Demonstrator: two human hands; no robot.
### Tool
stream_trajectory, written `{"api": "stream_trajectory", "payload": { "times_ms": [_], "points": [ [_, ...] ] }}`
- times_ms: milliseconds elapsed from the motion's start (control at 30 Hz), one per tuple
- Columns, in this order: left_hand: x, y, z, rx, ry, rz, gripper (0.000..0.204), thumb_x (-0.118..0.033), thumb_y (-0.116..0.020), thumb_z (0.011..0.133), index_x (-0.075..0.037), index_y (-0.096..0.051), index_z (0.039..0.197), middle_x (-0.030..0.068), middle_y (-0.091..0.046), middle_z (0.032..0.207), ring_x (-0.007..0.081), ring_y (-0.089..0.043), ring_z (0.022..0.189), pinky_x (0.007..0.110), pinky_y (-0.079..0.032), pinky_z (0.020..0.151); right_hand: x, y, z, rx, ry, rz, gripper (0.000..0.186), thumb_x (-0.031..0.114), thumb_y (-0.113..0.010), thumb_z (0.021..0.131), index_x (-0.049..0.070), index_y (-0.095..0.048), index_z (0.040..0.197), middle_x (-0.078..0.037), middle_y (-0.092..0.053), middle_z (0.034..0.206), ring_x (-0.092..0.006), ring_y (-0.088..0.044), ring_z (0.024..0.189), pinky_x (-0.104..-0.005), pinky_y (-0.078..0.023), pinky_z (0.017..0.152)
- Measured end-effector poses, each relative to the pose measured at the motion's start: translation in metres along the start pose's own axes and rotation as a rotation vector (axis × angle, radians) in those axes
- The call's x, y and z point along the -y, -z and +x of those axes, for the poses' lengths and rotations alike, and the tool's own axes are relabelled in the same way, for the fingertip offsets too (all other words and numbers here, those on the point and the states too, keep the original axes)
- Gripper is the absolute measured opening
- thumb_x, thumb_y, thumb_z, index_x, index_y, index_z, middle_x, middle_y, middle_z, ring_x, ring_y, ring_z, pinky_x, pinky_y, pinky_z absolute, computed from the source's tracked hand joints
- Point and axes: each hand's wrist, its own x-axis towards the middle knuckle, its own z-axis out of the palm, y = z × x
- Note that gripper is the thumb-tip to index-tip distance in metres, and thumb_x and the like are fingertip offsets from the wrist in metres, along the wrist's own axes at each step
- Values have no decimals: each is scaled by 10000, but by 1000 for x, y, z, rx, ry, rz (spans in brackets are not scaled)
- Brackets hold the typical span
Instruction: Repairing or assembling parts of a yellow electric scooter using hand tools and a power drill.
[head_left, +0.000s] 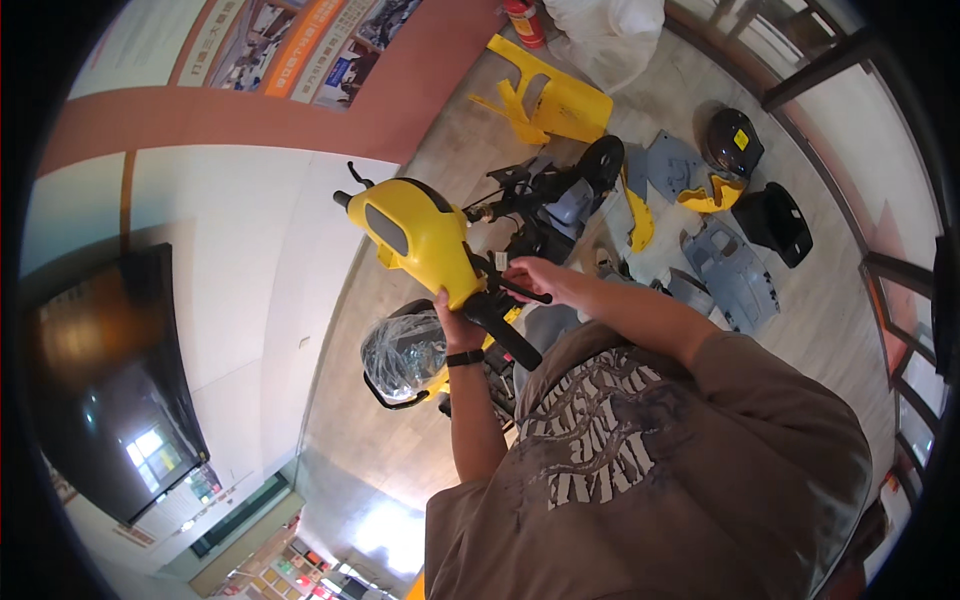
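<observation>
A yellow scooter handlebar cover [425, 225] with a dark oval inset sits on the handlebar of a partly stripped scooter. My left hand [455, 322], with a black band at its wrist, is closed on the lower end of this cover, beside the black handlebar grip [505, 330]. Its thumb shows on the yellow side; the other fingers are mostly hidden. My right hand [535, 278] is at the cover's near side, by the black brake lever [522, 290]. Its fingers are bent together, and what they hold is hidden.
Scooter seat wrapped in clear film [403, 345] stands below the handlebar. Loose parts lie on the floor: a yellow panel [575, 105], a grey panel [735, 270], a black bin-like part [775, 222], a dark rounded part [733, 140]. A fire extinguisher [523, 22] stands near the wall.
</observation>
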Motion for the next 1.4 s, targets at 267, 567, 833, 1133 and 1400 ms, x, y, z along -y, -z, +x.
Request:
{"api": "stream_trajectory", "payload": {
  "times_ms": [267, 567, 833, 1133, 1400],
  "points": [
    [-1, -9, 3, -17, -4, 48, 661, -567, -602, 787, -70, -510, 1212, 89, -641, 1006, 206, -638, 800, 322, -547, 670, -44, -25, -21, 27, 101, -254, 140, 191, -564, 888, 93, -641, 825, -26, -639, 702, -130, -613, 625, -279, -507, 614],
    [-7, -20, -2, 95, -33, 49, 659, -530, -621, 782, -67, -491, 1233, 93, -631, 1045, 199, -623, 848, 308, -528, 711, -64, -29, -43, 167, 304, -316, 143, 217, -633, 877, 82, -590, 854, -5, -589, 765, -105, -566, 666, -261, -440, 599],
    [-5, -9, 0, 119, 44, -23, 656, -513, -609, 793, -69, -484, 1260, 94, -621, 1096, 216, -612, 900, 328, -518, 766, -90, -17, -31, -45, 605, -583, 113, 187, -617, 876, 78, -635, 901, -3, -623, 790, -91, -594, 730, -270, -468, 636],
    [-7, 16, 8, 52, 94, 26, 669, -559, -573, 800, -93, -504, 1274, 80, -613, 1135, 233, -621, 916, 401, -528, 783, -147, 84, -50, -556, 466, -1034, 281, 333, -663, 761, 71, -676, 859, -147, -684, 875, -318, -656, 846, -419, -505, 724],
    [-6, 24, -2, -52, 89, 111, 829, -754, -491, 743, -39, -538, 1162, 128, -648, 913, 242, -639, 723, 344, -521, 605, -158, 114, -12, -522, 439, -964, 272, 326, -633, 794, 60, -660, 843, -141, -680, 866, -341, -652, 832, -423, -506, 728]
  ]
}}
